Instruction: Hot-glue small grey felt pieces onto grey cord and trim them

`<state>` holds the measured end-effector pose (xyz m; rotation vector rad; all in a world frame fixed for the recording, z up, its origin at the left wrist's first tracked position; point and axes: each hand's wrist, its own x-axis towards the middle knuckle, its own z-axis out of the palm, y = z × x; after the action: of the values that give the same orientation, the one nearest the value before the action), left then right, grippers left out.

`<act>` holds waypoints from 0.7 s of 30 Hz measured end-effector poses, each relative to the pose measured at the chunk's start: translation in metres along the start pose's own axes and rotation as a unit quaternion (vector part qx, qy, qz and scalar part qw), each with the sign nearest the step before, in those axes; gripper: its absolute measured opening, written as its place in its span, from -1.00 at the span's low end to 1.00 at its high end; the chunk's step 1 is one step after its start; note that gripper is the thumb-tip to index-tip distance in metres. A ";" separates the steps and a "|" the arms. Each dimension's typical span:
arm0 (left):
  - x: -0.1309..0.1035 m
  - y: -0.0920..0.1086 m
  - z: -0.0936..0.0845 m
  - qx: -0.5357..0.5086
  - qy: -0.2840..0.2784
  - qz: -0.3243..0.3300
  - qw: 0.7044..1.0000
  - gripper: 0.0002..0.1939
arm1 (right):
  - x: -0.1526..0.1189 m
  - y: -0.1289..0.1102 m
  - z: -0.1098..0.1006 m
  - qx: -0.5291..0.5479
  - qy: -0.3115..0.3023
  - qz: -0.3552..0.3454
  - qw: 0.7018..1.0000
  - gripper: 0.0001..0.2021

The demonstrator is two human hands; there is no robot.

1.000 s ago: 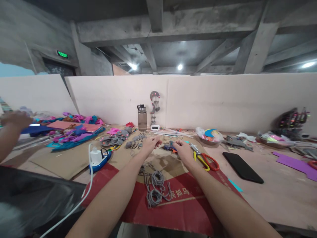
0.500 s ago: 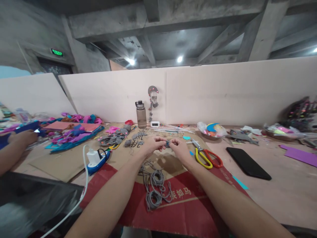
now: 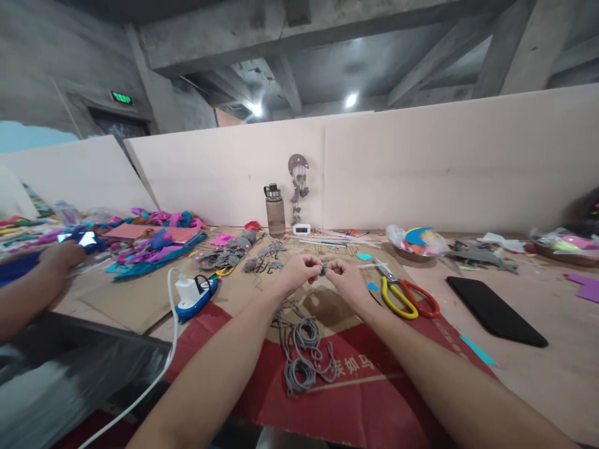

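Blue and pink felt scraps (image 3: 154,249) lie heaped at the left of the frame, where a co-worker's hand (image 3: 63,257) rests by a lit phone (image 3: 87,238), and a white charger (image 3: 187,290) sits plugged into a blue power strip (image 3: 199,298) just beside the red-printed cardboard (image 3: 355,380) that protects the bench. At centre, the left hand (image 3: 299,273) and right hand (image 3: 344,277) meet, fingertips of each pinching one small dark piece (image 3: 322,269) held raised between them, apparently for close work, above the coiled grey cord (image 3: 302,352). To the right, yellow-and-red scissors (image 3: 405,298) lie within easy reach, with a black phone (image 3: 496,310) set further aside.

A small dark piece (image 3: 322,269) (perhaps felt) sits pinched above the cardboard.
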<state>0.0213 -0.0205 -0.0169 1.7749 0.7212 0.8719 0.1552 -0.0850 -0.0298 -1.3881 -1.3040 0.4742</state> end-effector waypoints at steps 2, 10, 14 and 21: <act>0.000 -0.001 -0.001 0.001 -0.004 -0.003 1.000 -0.91 | 0.000 0.000 -0.001 -0.007 0.002 0.004 1.000 -0.82; -0.001 0.001 -0.003 -0.157 -0.084 -0.030 0.984 -0.67 | 0.001 0.000 -0.006 -0.001 0.019 0.004 1.000 -0.82; 0.001 -0.001 -0.003 -0.103 -0.064 -0.024 0.992 -0.66 | 0.000 0.001 -0.005 -0.019 0.012 -0.004 1.000 -0.80; 0.001 -0.004 -0.002 0.046 -0.037 0.053 0.997 -0.82 | -0.002 0.003 -0.002 -0.050 0.011 -0.019 0.999 -0.80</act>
<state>0.0196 -0.0173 -0.0198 1.9330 0.6325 0.8504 0.1573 -0.0867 -0.0321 -1.4440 -1.3491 0.3707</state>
